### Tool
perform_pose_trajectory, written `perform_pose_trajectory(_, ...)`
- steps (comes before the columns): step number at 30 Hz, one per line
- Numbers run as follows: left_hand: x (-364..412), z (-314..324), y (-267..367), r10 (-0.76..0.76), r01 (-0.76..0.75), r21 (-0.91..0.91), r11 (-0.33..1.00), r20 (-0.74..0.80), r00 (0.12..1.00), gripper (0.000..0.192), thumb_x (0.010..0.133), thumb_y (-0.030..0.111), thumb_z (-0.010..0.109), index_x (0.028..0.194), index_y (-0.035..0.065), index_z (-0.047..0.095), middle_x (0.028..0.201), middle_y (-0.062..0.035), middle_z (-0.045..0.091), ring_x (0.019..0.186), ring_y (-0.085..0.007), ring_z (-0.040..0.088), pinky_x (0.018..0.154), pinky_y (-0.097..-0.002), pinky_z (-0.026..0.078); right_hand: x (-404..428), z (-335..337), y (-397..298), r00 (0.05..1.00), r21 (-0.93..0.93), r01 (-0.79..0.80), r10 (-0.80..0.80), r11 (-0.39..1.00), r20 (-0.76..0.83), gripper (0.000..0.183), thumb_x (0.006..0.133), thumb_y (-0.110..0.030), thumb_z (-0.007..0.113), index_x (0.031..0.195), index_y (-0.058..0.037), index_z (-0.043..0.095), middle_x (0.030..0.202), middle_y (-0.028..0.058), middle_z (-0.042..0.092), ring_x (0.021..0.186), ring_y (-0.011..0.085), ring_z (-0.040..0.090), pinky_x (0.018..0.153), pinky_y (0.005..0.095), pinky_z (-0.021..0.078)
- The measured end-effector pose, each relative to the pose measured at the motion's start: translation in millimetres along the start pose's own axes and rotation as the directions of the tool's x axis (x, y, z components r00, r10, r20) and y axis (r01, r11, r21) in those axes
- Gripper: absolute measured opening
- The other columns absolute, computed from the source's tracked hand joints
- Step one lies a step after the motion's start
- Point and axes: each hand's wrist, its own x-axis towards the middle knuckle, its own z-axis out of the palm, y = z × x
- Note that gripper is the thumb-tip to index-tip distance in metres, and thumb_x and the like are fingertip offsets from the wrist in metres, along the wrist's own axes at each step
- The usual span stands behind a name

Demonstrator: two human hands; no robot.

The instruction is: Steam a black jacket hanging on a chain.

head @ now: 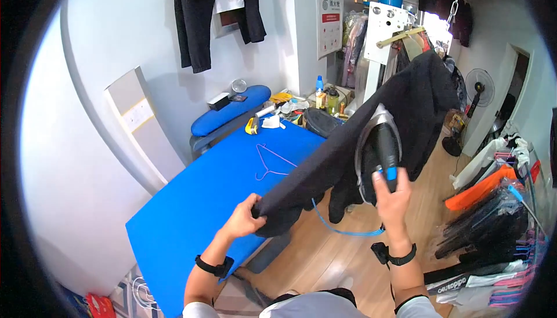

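Observation:
A black garment [322,161] hangs stretched diagonally, its upper end near a wooden hanger [400,36] by a chain. My left hand [244,219] grips the garment's lower left end, over the edge of a blue-covered ironing table [196,200]. In my right hand [394,192] is the handle of a black and silver steam iron [379,152], held upright against or just in front of the cloth; whether it touches cannot be told. A blue coiled hose [343,232] hangs below the iron. On the table lies a thin purple clothes hanger [276,161], partly hidden by the garment.
A blue sleeve board [230,109] stands beyond the table, near a yellow tape dispenser [251,126], bottles [333,99] and clutter. To the right are a rack of bagged clothes [487,218] and a standing fan [478,86]. Dark trousers [196,31] hang on the wall.

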Motion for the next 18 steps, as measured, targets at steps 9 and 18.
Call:
perform_pose_trajectory(9, -24.4, 17.7, -105.5, -0.006, 0.001, -0.166, 0.986, -0.029, 1.000, 0.017, 0.078, 0.001, 0.066, 0.088, 0.0031, 0.052, 0.082, -0.0032, 0.057, 0.081, -0.0134, 0.053, 0.073, -0.0304, 0.045, -123.7, 36.3, 27.1, 0.822, -0.050, 0.155, -0.101, 0.987, 0.560, 0.031, 0.081, -0.029, 0.074, 0.081, -0.0048, 0.055, 0.065, 0.0185, 0.057, 0.057, 0.0365, 0.055, 0.054, 0.0426, 0.0469)
perform_pose_trajectory(18, -44.0, 17.1, -83.8, -0.083, 0.062, -0.163, 0.985, -0.126, 0.989, 0.010, 0.094, 0.011, 0.056, 0.091, 0.0024, 0.054, 0.080, -0.0004, 0.052, 0.076, -0.0093, 0.047, 0.068, -0.0283, 0.042, -52.0, 39.1, -2.5, 0.978, 0.073, -0.202, 0.197, 0.977, 0.069, 0.023, 0.086, -0.018, 0.071, 0.092, -0.0012, 0.057, 0.073, 0.0091, 0.061, 0.063, 0.0184, 0.057, 0.057, 0.0355, 0.0469)
